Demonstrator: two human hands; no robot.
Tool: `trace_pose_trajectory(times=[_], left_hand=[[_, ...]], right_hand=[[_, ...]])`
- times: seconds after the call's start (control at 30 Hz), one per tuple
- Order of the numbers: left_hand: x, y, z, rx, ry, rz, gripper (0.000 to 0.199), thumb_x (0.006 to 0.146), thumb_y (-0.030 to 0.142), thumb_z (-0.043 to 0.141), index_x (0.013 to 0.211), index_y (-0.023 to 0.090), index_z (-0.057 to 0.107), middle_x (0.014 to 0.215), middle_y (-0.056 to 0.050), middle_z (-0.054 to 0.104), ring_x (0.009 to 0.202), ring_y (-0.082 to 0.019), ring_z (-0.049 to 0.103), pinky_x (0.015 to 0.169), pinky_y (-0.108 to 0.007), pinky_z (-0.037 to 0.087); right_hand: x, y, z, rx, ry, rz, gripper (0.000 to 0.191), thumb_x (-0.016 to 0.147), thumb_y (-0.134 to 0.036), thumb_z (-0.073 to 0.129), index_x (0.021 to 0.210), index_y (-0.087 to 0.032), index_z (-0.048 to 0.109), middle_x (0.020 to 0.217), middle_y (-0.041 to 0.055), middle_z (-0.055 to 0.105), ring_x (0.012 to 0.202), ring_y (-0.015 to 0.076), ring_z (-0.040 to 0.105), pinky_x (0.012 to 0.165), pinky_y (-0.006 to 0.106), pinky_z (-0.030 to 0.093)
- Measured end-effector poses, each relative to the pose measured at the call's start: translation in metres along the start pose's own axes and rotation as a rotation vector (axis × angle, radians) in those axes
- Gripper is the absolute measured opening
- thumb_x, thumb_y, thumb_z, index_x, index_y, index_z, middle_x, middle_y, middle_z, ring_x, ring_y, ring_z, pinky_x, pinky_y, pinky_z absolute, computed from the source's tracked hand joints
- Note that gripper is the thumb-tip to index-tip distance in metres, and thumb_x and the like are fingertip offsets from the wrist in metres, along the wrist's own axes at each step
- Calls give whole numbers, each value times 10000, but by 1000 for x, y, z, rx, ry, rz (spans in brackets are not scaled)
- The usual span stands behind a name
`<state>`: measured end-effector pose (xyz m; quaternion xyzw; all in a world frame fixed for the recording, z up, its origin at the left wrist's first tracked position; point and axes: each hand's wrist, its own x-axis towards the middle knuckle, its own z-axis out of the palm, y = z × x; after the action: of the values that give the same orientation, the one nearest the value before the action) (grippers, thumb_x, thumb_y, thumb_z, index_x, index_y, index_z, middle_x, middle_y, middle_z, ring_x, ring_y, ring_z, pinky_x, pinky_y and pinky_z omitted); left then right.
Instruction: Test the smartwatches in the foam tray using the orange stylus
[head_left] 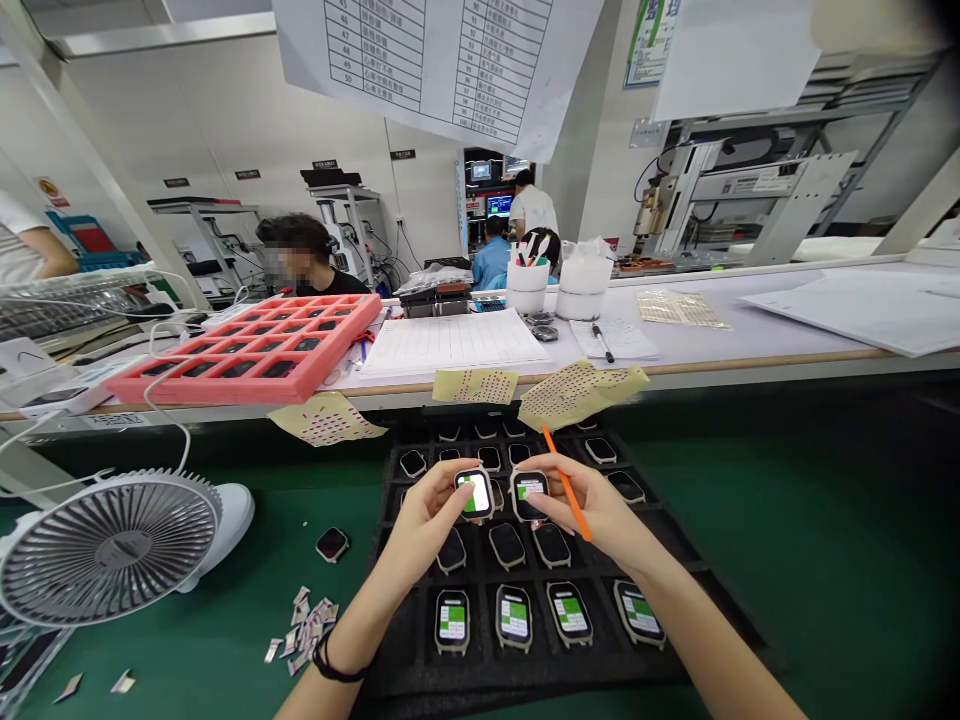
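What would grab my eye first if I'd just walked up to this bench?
Likely the lit watches at the centre: the left hand holds a first watch and the right hand a second watch, above a black tray of others. A bright orange stick slants across the right hand. Off to the left, a pinkish-red compartment tray sits on the raised shelf, with a white fan lower down.

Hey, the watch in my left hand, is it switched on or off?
On: the front of the watch held in your left hand is lit up in white and green.
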<state>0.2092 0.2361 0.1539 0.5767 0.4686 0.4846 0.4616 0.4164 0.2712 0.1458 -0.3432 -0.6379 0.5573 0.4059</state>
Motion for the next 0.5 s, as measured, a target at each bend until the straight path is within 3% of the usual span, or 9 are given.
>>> trace_pose_trajectory(times=[0.3,0.5], left_hand=[[3,-7,-2,57,4,32,263,855,405,572,968,175,634,900,-45,655,761,-156,572,642,-239,434],[3,-8,-3,53,-68,30,402,800,351,646,1154,194,541,1060,-74,630,938,-200,586,734,-261,468]], right_hand=[[1,5,0,-91,-8,-28,285,884,-462,551,956,-205,650,635,-42,440,457,72,350,423,218,311],[-2,4,-4,-50,-107,33,339,878,-449,563,1154,-254,577,785,-17,522,460,68,372,454,232,407]])
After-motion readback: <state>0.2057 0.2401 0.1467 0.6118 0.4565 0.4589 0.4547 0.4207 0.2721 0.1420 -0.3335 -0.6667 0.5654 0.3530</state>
